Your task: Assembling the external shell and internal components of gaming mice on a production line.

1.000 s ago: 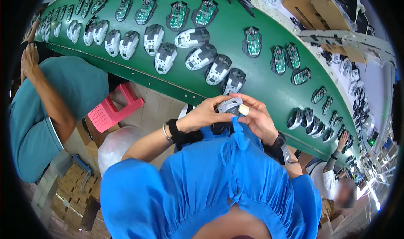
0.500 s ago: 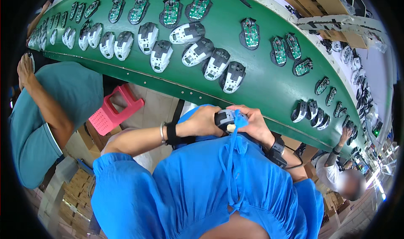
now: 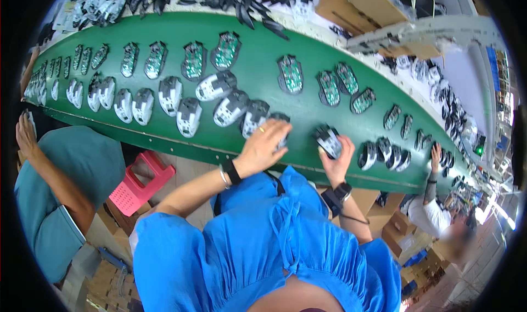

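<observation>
My left hand (image 3: 265,149) reaches over the green table with its fingers curled over the rightmost grey-and-white mouse shell (image 3: 280,117) of the row, largely hiding it. To the right, my right hand (image 3: 338,159) grips a grey-and-black computer mouse (image 3: 329,142) between thumb and fingers, at the table surface. Beside my left hand lies another mouse shell (image 3: 254,117), white with a dark grey back. Beyond both hands, a mouse base with a green circuit board (image 3: 290,74) rests on the table.
Several white-and-grey mice (image 3: 368,155) stand right of my right hand. More circuit-board bases (image 3: 225,50) line the far side of the green table (image 3: 219,139). A pink plastic stool (image 3: 137,188) sits below at left. Co-workers sit at both sides, one hand (image 3: 435,157) on the table at right.
My hands have separated from the mouse held together near my body. The right has carried a mouse out onto the table; the left has reached to a shell. The view has shifted.
</observation>
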The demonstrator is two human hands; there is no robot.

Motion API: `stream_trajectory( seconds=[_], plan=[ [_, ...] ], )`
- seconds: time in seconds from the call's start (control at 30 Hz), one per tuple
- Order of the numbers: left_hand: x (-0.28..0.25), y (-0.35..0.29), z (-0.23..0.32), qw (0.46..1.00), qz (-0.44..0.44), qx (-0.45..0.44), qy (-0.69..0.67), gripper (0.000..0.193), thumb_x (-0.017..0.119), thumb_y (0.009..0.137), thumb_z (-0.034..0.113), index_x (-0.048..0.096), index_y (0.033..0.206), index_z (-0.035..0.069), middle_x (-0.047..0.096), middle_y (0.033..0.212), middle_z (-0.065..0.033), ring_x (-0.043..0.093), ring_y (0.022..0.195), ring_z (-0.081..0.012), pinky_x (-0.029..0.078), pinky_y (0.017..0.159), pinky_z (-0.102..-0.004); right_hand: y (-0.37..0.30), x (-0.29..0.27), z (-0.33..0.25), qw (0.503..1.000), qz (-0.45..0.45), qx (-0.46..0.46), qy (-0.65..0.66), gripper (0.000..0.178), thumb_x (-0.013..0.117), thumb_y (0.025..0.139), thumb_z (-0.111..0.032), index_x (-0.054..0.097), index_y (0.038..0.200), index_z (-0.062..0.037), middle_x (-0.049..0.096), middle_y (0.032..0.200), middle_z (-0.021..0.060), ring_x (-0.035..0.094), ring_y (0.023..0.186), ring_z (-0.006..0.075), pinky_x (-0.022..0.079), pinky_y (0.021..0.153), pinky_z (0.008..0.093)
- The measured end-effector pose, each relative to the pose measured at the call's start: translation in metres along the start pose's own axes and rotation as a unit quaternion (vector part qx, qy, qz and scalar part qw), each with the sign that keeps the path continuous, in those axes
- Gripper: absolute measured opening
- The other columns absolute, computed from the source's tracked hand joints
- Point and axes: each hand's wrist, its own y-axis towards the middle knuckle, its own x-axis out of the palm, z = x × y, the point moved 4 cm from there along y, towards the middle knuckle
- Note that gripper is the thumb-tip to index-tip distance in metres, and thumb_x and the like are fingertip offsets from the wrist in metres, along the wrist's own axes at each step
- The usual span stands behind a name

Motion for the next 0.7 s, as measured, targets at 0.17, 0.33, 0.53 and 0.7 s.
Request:
stream_trajectory(
  seconds=[0.17, 0.33, 0.53, 0.7],
  plan=[
    [0.033, 0.001, -0.013, 0.981, -0.082, -0.052, 0.17, 0.083, 0.076, 0.071, 0.035, 0.038, 0.142, 0.016, 0.028, 0.145, -0.0239, 0.025, 0.135, -0.0418, 0.023, 0.11, -0.0558, -0.015, -0.004, 0.024, 0.944, -0.146, 0.119, -0.27, 0.073, 0.079, 0.062, -0.025, 0.046, 0.124, -0.004, 0.049, 0.115, 0.0189, 0.043, 0.111, 0.0372, 0.03, 0.101, 0.0495],
    [0.037, -0.011, -0.035, 0.979, -0.082, -0.073, 0.171, 0.084, 0.076, 0.071, 0.029, 0.036, 0.143, 0.012, 0.027, 0.147, -0.0245, 0.026, 0.138, -0.0396, 0.023, 0.112, -0.0496, 0.14, 0.018, -0.025, 0.979, -0.197, -0.008, 0.046, 0.036, 0.073, 0.077, -0.018, 0.062, 0.107, -0.0013, 0.061, 0.094, 0.0157, 0.06, 0.084, 0.0305, 0.049, 0.075, 0.0383],
    [0.012, -0.013, -0.033, 0.966, -0.05, -0.151, 0.203, 0.095, 0.078, 0.066, 0.033, 0.031, 0.142, -0.002, 0.023, 0.149, -0.0262, 0.022, 0.139, -0.0401, 0.022, 0.113, -0.048, 0.274, 0.153, -0.094, 0.986, -0.124, -0.106, -0.035, 0.041, 0.072, 0.078, -0.029, 0.059, 0.108, -0.0049, 0.059, 0.103, 0.0135, 0.059, 0.098, 0.0325, 0.05, 0.08, 0.043],
    [0.019, -0.013, -0.031, 0.965, -0.059, -0.155, 0.205, 0.093, 0.078, 0.064, 0.032, 0.035, 0.142, 0.003, 0.025, 0.148, -0.0263, 0.023, 0.139, -0.0392, 0.023, 0.112, -0.0481, 0.284, 0.193, -0.086, 0.962, -0.136, -0.182, -0.153, 0.019, 0.06, 0.085, -0.02, 0.058, 0.094, -0.0042, 0.06, 0.094, 0.0127, 0.06, 0.096, 0.0304, 0.053, 0.077, 0.0412]
  ],
)
